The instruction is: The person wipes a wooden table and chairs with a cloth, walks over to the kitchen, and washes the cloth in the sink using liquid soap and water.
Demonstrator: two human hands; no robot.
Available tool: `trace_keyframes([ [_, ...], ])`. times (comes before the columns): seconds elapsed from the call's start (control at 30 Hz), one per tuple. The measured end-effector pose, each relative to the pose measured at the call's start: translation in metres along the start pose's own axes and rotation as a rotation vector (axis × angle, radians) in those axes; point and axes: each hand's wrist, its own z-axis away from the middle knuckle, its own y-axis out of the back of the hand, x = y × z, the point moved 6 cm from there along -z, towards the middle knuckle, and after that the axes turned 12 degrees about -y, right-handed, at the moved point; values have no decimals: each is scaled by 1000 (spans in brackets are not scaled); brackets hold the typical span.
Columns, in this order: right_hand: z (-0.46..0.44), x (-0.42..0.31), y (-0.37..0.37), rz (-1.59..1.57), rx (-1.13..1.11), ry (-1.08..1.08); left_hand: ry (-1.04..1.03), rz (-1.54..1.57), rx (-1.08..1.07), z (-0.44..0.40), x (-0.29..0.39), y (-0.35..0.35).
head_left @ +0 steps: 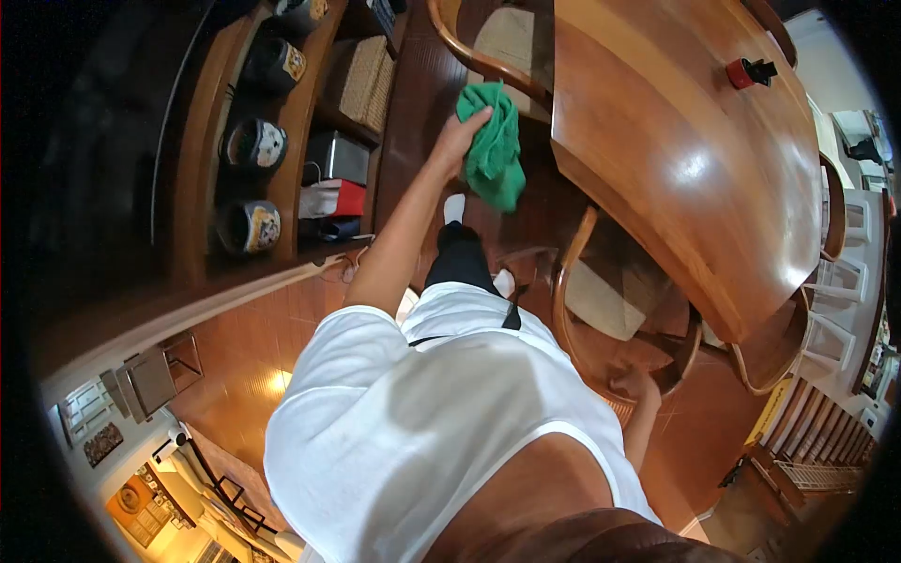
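Observation:
My left hand [458, 141] is closed around a bunched green cloth [495, 155], held out in front of me between the shelf unit and the table. The cloth's lower end hangs loose. Down at my side, my right hand [638, 383] is close to the curved wooden rail of a chair [561, 291] with a beige seat. Its fingers are too dim and small to make out, and I cannot tell if it touches the rail.
A polished wooden table [657, 122] carries a red and black object [751, 72]. Another chair [507, 42] stands ahead. Wooden shelves [319, 94] on the left hold several decorated pots, a woven basket [361, 83] and a metallic box [338, 157]. White stools [831, 342] stand far right.

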Motion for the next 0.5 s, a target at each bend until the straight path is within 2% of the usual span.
trace_keyframes([
  [0.07,23,-77,53,-457,186,375,-65,-185,-51,-24,40,-1],
  [0.1,61,-130,96,-833,213,638,-110,-275,-76,-36,52,-3],
  [0.17,126,-230,160,-989,369,829,-174,-348,-148,-58,62,-8],
  [0.2,132,-273,179,-1163,304,908,-149,-399,-212,-64,64,-11],
  [0.23,135,-309,197,-1334,233,983,-111,-319,-278,-65,73,-17],
  [0.27,119,-346,208,-1392,165,1014,-70,-237,-344,-65,82,-24],
  [0.37,100,-449,233,-1787,-231,1050,-78,15,-421,-77,100,-33],
  [0.4,88,-476,239,-1866,-371,1082,-166,-93,-527,-86,100,-31],
  [0.47,99,-521,268,-1930,-430,1022,-182,-417,-712,-98,94,-18],
  [0.5,100,-542,279,-1968,-464,986,-154,-679,-880,-105,82,-6],
])
